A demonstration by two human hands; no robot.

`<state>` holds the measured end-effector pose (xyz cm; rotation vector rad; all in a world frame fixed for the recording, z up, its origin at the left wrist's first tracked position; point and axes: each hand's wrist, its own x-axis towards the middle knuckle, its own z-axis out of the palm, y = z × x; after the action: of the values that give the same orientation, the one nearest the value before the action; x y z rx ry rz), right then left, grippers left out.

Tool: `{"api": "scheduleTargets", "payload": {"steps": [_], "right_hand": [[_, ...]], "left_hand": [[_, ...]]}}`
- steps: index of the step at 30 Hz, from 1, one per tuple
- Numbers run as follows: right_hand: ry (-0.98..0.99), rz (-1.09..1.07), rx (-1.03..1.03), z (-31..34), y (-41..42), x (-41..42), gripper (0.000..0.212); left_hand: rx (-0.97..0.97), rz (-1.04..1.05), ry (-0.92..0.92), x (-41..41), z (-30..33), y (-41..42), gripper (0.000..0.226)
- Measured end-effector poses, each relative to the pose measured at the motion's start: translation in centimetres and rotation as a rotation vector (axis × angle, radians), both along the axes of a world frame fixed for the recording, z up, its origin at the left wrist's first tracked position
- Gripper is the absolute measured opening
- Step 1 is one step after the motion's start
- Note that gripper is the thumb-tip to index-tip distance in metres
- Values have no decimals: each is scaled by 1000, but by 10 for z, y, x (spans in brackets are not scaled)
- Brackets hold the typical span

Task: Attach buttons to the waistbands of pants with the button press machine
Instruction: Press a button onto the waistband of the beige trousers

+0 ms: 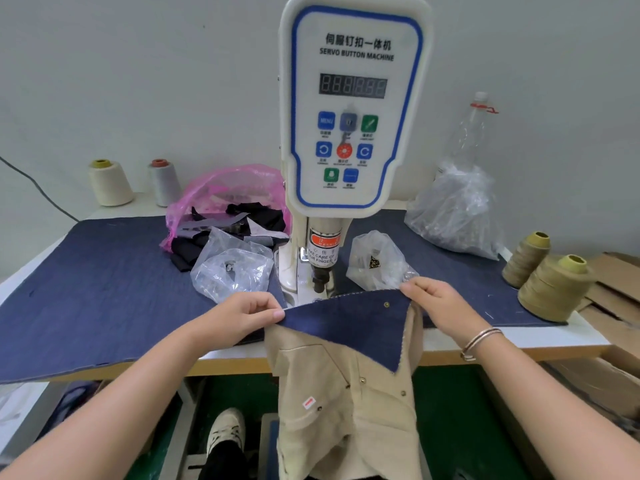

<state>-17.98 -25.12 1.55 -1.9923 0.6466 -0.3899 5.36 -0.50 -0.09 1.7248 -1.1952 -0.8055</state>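
A white servo button machine (pixel 353 109) stands at the middle of the table, its press head (pixel 320 282) just above the cloth. Beige pants (pixel 346 410) hang off the table's front edge. Their dark blue waistband flap (pixel 349 323) is stretched flat in front of the press. My left hand (pixel 249 313) pinches the flap's left corner. My right hand (pixel 433 299) pinches its right corner, close to a small brass button (pixel 387 304) on the cloth.
Dark blue denim (pixel 104 289) covers the table. Clear bags of small parts (pixel 232 268) (pixel 377 261) flank the press. A pink bag of scraps (pixel 228 202), thread cones (pixel 554 289), a bottle (pixel 471 133) and a foot pedal (pixel 266 441) by my shoe are around.
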Motion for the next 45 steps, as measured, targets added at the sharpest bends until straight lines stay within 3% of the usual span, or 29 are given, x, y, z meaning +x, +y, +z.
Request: {"api": "scheduleTargets", "payload": {"steps": [5,8,13,16,18,22,28,31,33,36,38,41,45], "right_hand": [[159,-52,-229,2,-12,24,17],[180,-180,-452,10,-14,56,22],[760,-17,-667,28,-8,115,24],[808,1,-823,18,-15,124,20],[767,-66,-848,9,-24,126,21],[1041,-2,-759,9,-24,144,26],[1094,9,-798,5,-22,153,32],[1195,-99,-550,3,-31,150,41],[1024,-154,-538,4,-32,137,35],[533,-279,-645,7,-25,109,18],[247,-357,-576,12,-17,90,15],[-69,-379,-123,19,17,71,19],[-106,-139,487,6,76,61,11]], "left_hand": [[10,36,165,-9,-20,-9,17],[11,4,157,-10,-19,-7,17],[62,-36,155,-8,-13,-5,16],[87,-73,183,-5,-10,-4,15],[103,-97,203,-3,-7,-4,15],[117,-130,227,0,-5,-3,16],[131,-156,255,1,-4,-3,16],[131,-156,250,1,-5,-2,14],[130,-154,261,1,-4,-2,16],[137,-154,272,1,-3,-1,18],[140,-151,275,1,-4,-1,17],[149,-151,277,2,-3,-1,15],[163,-156,283,3,-1,-1,14]]}}
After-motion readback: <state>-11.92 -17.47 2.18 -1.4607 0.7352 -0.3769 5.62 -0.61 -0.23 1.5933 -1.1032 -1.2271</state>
